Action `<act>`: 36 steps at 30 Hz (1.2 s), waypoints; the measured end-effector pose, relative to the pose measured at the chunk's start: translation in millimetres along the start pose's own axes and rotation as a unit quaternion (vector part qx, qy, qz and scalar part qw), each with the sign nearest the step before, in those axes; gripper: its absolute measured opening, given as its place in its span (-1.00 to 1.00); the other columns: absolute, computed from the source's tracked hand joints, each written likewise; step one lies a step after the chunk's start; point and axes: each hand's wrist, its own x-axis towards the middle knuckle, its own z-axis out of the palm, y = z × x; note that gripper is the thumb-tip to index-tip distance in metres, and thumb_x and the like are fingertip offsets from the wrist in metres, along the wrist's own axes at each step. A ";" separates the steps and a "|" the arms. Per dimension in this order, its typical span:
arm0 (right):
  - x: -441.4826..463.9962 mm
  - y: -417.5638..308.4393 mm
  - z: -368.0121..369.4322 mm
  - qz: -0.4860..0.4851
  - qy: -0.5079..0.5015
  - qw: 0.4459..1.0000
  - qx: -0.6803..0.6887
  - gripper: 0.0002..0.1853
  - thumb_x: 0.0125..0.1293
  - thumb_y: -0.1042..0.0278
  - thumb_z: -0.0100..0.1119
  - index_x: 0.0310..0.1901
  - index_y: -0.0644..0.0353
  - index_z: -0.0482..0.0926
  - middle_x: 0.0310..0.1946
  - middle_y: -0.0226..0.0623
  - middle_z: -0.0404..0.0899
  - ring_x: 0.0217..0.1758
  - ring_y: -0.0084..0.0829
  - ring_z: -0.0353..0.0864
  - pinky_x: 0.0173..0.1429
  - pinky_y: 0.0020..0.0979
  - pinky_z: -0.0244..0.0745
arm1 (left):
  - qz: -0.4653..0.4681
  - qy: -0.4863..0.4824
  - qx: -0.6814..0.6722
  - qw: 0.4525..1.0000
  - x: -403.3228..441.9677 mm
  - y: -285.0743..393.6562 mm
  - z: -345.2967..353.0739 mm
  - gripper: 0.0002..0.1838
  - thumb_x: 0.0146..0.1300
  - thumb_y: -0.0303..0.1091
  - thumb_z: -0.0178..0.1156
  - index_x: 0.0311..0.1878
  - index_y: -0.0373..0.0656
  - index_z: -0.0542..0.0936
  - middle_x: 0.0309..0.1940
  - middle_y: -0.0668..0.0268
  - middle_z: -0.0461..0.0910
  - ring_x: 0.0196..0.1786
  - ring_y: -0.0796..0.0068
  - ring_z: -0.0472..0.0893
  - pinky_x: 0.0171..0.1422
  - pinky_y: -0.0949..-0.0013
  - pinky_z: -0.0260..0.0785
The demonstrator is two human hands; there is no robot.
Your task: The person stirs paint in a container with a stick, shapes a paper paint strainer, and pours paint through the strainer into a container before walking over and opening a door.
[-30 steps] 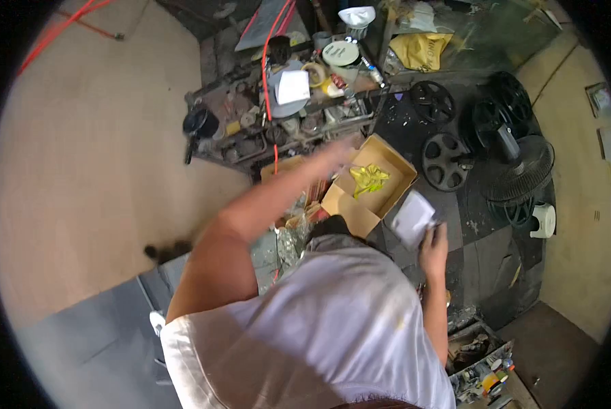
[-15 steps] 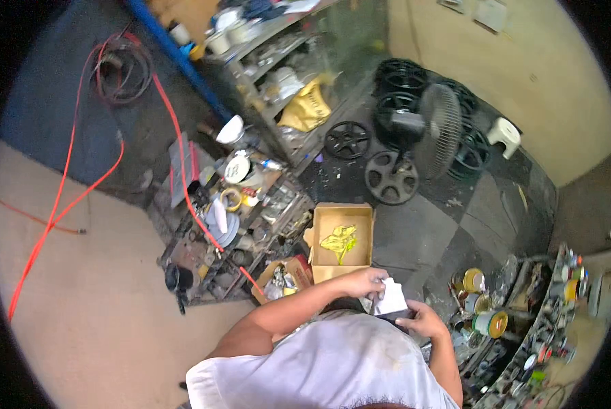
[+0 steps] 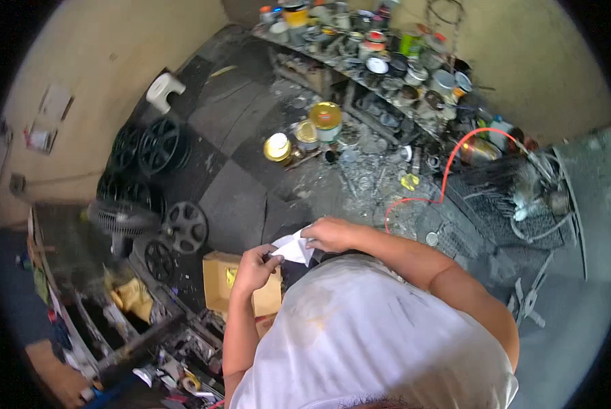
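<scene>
A small white folded sheet, paper or thin cloth, is stretched between my hands in front of my shirt. My left hand pinches its left corner between thumb and fingers. On the other side, my right hand grips the upper right edge, its fingers closed over it. Below and behind my left forearm stands an open cardboard box with a yellow crumpled thing inside, partly hidden by the arm.
Paint cans stand on the stained floor ahead. Beyond them runs a cluttered bench. A red hose lies at right. To the left are a fan, wheel covers, a white stool and a shelf.
My view has swung right, bringing the bench and red hose into sight and shifting the box leftward. The white sheet stays in my hands, now held by both and spread at a different angle.
</scene>
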 end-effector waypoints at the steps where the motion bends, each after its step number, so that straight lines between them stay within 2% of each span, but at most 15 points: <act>1: -13.9 14.7 -10.2 0.007 0.013 1.000 0.004 -0.72 0.35 0.14 0.27 -0.08 0.18 0.63 -0.22 0.03 0.69 -0.08 0.13 0.68 -0.04 0.04 0.54 | 0.004 -0.011 0.011 1.000 15.0 15.3 12.4 -0.84 0.27 -0.38 0.37 -0.18 -0.27 0.72 -0.56 0.27 0.64 -0.46 0.54 0.58 -0.29 0.38 0.43; 4: -80.8 56.2 -52.1 0.100 0.092 0.991 0.021 -0.60 0.29 0.16 0.37 0.09 0.15 0.61 -0.14 0.02 0.72 -0.11 0.05 0.71 -0.03 -0.07 0.59 | 0.097 0.060 0.181 0.977 49.4 76.5 59.9 -0.78 0.21 -0.37 0.36 -0.11 -0.26 0.71 -0.38 -0.13 0.65 -0.32 -0.09 0.68 -0.18 0.14 0.50; 8: -159.7 98.9 -84.1 0.162 0.322 0.894 0.265 -0.51 0.25 0.16 0.47 0.16 0.14 0.58 -0.08 -0.29 0.74 -0.22 -0.42 0.70 -0.07 -0.36 0.61 | 0.161 0.053 0.289 0.942 99.5 127.5 96.0 -0.77 0.24 -0.34 0.37 -0.12 -0.29 0.71 -0.30 -0.07 0.71 -0.19 -0.08 0.72 -0.12 0.13 0.54; 11: -196.6 171.3 -79.4 0.190 0.476 0.819 0.258 -0.46 0.23 0.19 0.51 0.19 0.17 0.55 -0.02 -0.27 0.71 -0.20 -0.45 0.67 -0.07 -0.39 0.61 | 0.182 0.043 0.328 0.926 132.3 136.6 111.3 -0.76 0.24 -0.30 0.37 -0.13 -0.27 0.71 -0.30 -0.05 0.71 -0.20 -0.08 0.72 -0.10 0.08 0.55; 14: -219.0 228.2 -74.7 0.270 0.550 0.725 0.315 -0.39 0.18 0.21 0.55 0.20 0.26 0.52 -0.01 -0.19 0.69 -0.16 -0.45 0.66 -0.07 -0.37 0.61 | 0.180 0.033 0.380 0.907 163.4 124.7 113.7 -0.77 0.27 -0.27 0.34 -0.12 -0.23 0.71 -0.27 -0.03 0.72 -0.20 -0.11 0.71 -0.09 0.05 0.55; 19: -217.7 271.4 -109.3 0.370 0.572 0.677 0.278 -0.12 0.07 0.09 0.62 0.32 0.33 0.35 0.06 -0.06 0.65 0.01 -0.30 0.66 0.07 -0.25 0.60 | 0.097 -0.038 0.455 0.884 231.2 48.8 102.5 -0.77 0.31 -0.19 0.28 -0.11 -0.10 0.72 -0.22 0.00 0.72 -0.14 -0.11 0.70 -0.04 -0.03 0.55; 22: -201.8 315.4 -140.3 0.401 0.623 0.646 0.181 0.15 -0.09 -0.05 0.68 0.44 0.33 0.22 0.26 0.15 0.48 0.33 0.01 0.51 0.38 -0.13 0.43 | 0.047 -0.085 0.511 0.854 265.1 3.2 76.7 -0.74 0.30 -0.14 0.27 -0.09 -0.09 0.73 -0.20 -0.01 0.72 -0.12 -0.10 0.71 0.01 -0.04 0.55; 25: -181.7 393.5 -167.6 0.397 0.676 0.620 0.013 0.19 -0.12 -0.08 0.69 0.46 0.31 0.20 0.32 0.24 0.39 0.33 0.07 0.49 0.41 -0.10 0.41 | 0.020 -0.099 0.516 0.850 293.0 -35.6 38.0 -0.70 0.29 -0.12 0.29 -0.08 -0.13 0.72 -0.20 -0.02 0.72 -0.10 -0.10 0.71 0.03 -0.04 0.55; 26: -172.9 424.3 -180.1 0.415 0.685 0.597 0.034 0.16 -0.05 0.01 0.67 0.49 0.31 0.15 0.23 0.09 0.51 0.31 -0.03 0.52 0.43 -0.15 0.40 | 0.012 -0.085 0.507 0.858 302.7 -42.6 29.0 -0.69 0.28 -0.12 0.30 -0.09 -0.16 0.72 -0.20 -0.03 0.72 -0.08 -0.11 0.70 0.03 -0.03 0.55; 29: -166.9 480.3 -233.0 0.394 0.814 0.391 0.172 -0.08 -0.04 -0.14 0.65 0.18 0.34 0.41 -0.07 -0.13 0.56 -0.03 -0.27 0.51 0.12 -0.24 0.47 | -0.020 -0.027 0.413 0.910 305.4 -7.9 3.4 -0.68 0.27 -0.16 0.32 -0.08 -0.20 0.71 -0.22 -0.04 0.72 -0.09 -0.11 0.71 0.01 0.01 0.55; 31: -173.1 524.3 -258.2 0.293 0.879 0.317 0.203 -0.09 0.12 -0.17 0.54 0.23 0.47 0.39 -0.09 -0.17 0.58 -0.04 -0.25 0.52 0.16 -0.21 0.48 | -0.046 -0.033 0.410 0.910 310.2 -3.9 -11.8 -0.69 0.26 -0.18 0.32 -0.08 -0.22 0.71 -0.23 -0.05 0.72 -0.10 -0.11 0.71 0.00 0.03 0.55; 32: -181.4 547.2 -268.2 0.347 0.860 0.282 0.247 -0.20 0.18 0.00 0.54 0.20 0.51 0.41 0.07 -0.01 0.58 0.12 -0.33 0.54 0.25 -0.33 0.42 | -0.061 -0.035 0.408 0.910 313.6 -3.3 -20.0 -0.70 0.25 -0.20 0.32 -0.09 -0.23 0.71 -0.25 -0.06 0.72 -0.10 -0.11 0.71 -0.01 0.05 0.55; 33: -194.0 548.9 -279.5 0.295 0.828 0.355 0.318 -0.24 0.25 -0.07 0.46 0.19 0.48 0.44 0.01 -0.06 0.63 -0.07 -0.31 0.63 0.09 -0.33 0.52 | -0.064 -0.037 0.408 0.910 316.5 -4.8 -25.8 -0.70 0.25 -0.20 0.32 -0.09 -0.23 0.71 -0.25 -0.06 0.72 -0.10 -0.11 0.71 -0.01 0.05 0.55; 35: -204.0 554.1 -303.2 0.353 0.757 0.394 0.384 -0.47 0.38 -0.05 0.33 0.06 0.33 0.58 -0.30 -0.25 0.74 -0.47 -0.56 0.64 -0.43 -0.50 0.47 | -0.059 -0.057 0.429 0.900 321.6 -7.3 -30.7 -0.70 0.24 -0.21 0.32 -0.10 -0.23 0.71 -0.28 -0.08 0.71 -0.13 -0.13 0.71 -0.03 0.05 0.56; 36: -204.2 552.3 -309.7 0.359 0.755 0.396 0.380 -0.47 0.38 -0.05 0.33 0.06 0.33 0.58 -0.30 -0.25 0.74 -0.47 -0.56 0.64 -0.43 -0.50 0.47 | -0.086 -0.046 0.418 0.903 322.5 -6.9 -28.3 -0.70 0.22 -0.21 0.32 -0.11 -0.24 0.72 -0.27 -0.10 0.71 -0.14 -0.12 0.72 -0.04 0.05 0.56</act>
